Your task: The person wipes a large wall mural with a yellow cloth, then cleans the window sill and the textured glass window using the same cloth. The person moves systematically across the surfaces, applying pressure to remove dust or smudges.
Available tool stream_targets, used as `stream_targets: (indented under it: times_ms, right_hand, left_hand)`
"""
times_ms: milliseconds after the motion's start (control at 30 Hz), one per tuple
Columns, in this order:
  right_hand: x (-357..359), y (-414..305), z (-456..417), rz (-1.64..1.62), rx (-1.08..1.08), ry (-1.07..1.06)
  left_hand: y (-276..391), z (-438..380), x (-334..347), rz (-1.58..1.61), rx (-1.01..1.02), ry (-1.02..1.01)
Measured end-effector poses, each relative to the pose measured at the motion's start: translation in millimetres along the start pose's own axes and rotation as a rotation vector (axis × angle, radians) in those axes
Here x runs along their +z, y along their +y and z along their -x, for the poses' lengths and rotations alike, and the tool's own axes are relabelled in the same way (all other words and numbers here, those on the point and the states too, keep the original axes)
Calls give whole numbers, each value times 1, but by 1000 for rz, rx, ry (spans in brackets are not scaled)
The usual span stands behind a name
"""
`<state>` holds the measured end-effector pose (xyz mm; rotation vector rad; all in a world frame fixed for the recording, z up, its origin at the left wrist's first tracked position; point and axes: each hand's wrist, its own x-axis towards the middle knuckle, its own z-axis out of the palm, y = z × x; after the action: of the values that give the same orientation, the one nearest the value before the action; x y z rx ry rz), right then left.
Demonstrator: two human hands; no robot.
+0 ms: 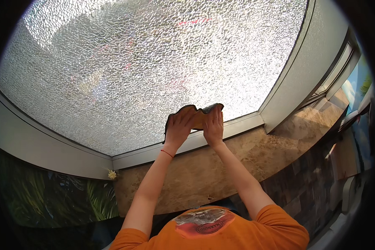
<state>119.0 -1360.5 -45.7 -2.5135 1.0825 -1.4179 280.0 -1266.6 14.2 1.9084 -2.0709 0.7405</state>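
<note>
My left hand (178,128) presses its spread fingers on the left part of a yellow-brown cloth (199,121) with a dark edge. On the cloth's right end lies my right hand (213,126), fingers close together and pointing up. The cloth is bunched into a wave between the hands and rests against the lower part of a textured glass pane (150,78), just above the frame's bottom rail. A thin red string circles my left wrist. Whether my fingertips pinch the cloth or only press it flat is partly hidden.
A pale window frame (243,125) borders the glass. Below it runs a brown marble-like sill (187,181). A small yellowish flower (112,174) sits at the frame's lower left corner, beside a dark panel with painted leaves (50,193). Another window (334,72) stands at the right.
</note>
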Motion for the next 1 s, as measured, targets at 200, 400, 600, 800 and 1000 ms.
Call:
stream_targets:
  times_ms: [200,400,600,800,1000]
  right_hand:
    - [-1,-4,13,-80,98,22]
    - [-72,-10,-125,-133,-48,364]
    - [-132,12,-192,-87,-176,397]
    - [-66,84,-49,-23,51,155]
    - [-39,83,2,-88,163,73]
  left_hand:
    - [15,1,-5,76,-54,-4]
    - [19,-120,-58,-65,-131,392]
    - [53,-175,-63,-107,-171,515]
    - [97,-98,19,75,-21,88]
    - [90,-53,42,91,50,-46]
